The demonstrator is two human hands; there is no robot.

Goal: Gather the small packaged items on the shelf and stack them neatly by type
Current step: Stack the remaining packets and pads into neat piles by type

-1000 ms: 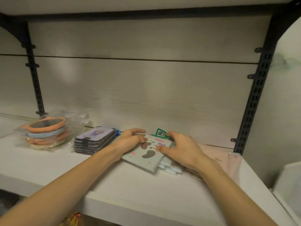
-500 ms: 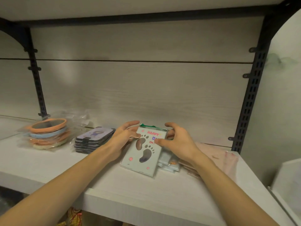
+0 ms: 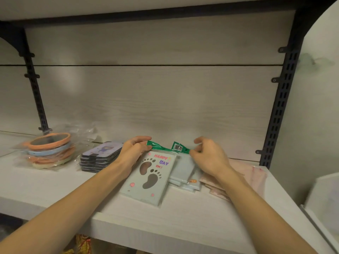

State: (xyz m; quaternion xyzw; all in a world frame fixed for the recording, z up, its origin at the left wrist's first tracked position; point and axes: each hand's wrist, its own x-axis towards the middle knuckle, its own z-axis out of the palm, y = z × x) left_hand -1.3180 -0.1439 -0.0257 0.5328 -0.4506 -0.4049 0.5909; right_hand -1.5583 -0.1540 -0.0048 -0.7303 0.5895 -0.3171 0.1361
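Note:
A pale blue packet printed with footprints (image 3: 148, 177) lies on top of a fanned pile of similar blue packets (image 3: 185, 177) in the middle of the white shelf (image 3: 55, 187). Its green header strip (image 3: 167, 148) runs along the far edge. My left hand (image 3: 133, 150) pinches the strip's left end. My right hand (image 3: 208, 155) pinches its right end. Further left stands a neat stack of dark flat packets (image 3: 100, 158) with a purple picture on top, and beyond it a pile of bagged round orange and blue rings (image 3: 48, 150).
Pink flat packets (image 3: 244, 176) lie under and behind my right forearm. Black slotted uprights (image 3: 282, 99) frame the bay at left and right, and another shelf board hangs overhead. A white box edge (image 3: 322, 198) shows at the far right.
The footprint packet was tipped up between both hands and now lies flatter on the pile. Both hands moved from its sides to the ends of the green header strip.

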